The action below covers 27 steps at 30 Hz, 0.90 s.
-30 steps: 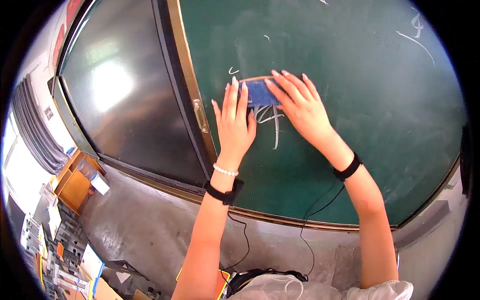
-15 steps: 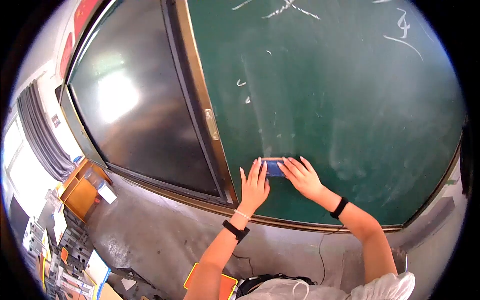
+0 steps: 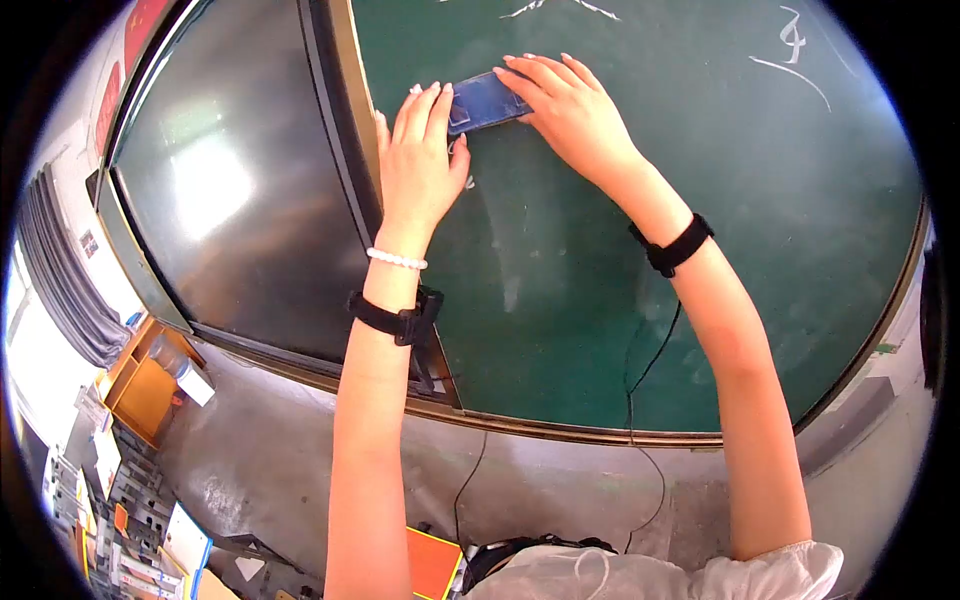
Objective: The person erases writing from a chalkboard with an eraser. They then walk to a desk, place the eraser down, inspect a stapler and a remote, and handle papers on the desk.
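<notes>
A blue chalkboard eraser (image 3: 487, 104) lies against the green chalkboard (image 3: 640, 320), tilted slightly, its right end higher. My left hand (image 3: 420, 160) grips its left end, fingers pointing up. On the right end, my right hand (image 3: 570, 110) is closed over it, fingers bent across the edge. White chalk strokes show above the hands, and a chalk mark like a 4 (image 3: 792, 38) stands at the upper right. Small chalk marks beside my left thumb are partly hidden. Black bands circle both wrists, with a beaded bracelet on the left.
A dark glossy screen panel (image 3: 230, 200) adjoins the chalkboard on the left. Beyond it stand a wooden cabinet (image 3: 150, 385) and a grey curtain (image 3: 75, 270). Desks with papers fill the lower left. An orange board (image 3: 432, 562) sits low beside me, and thin black cables hang near my arms.
Both hands have carried the eraser up the chalkboard and a little left, from near its lower edge to the upper part. The view has shifted slightly.
</notes>
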Each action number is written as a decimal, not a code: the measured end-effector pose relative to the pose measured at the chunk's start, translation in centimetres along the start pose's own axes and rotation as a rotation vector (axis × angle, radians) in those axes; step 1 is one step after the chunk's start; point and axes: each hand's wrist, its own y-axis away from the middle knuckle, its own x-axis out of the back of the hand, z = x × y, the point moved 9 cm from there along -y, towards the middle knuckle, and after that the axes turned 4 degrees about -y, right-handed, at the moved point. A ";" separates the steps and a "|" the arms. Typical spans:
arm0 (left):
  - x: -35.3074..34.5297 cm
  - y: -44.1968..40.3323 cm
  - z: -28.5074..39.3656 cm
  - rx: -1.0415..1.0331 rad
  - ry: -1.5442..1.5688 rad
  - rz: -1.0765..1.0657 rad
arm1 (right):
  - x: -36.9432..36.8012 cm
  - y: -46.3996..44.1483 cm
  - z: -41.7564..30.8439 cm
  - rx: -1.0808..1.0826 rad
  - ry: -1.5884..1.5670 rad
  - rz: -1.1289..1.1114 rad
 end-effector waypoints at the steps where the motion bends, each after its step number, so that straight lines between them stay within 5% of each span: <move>1: 0.0 0.1 -0.1 -0.010 -0.016 -0.003 | -0.4 0.2 0.0 -0.006 -0.021 0.005; 16: -3.6 18.0 2.4 0.126 0.169 -0.197 | -2.8 12.0 -7.8 0.058 -0.320 -0.298; 27: 0.2 -1.9 1.9 0.092 0.106 0.134 | 2.0 0.3 1.7 -0.038 -0.155 0.029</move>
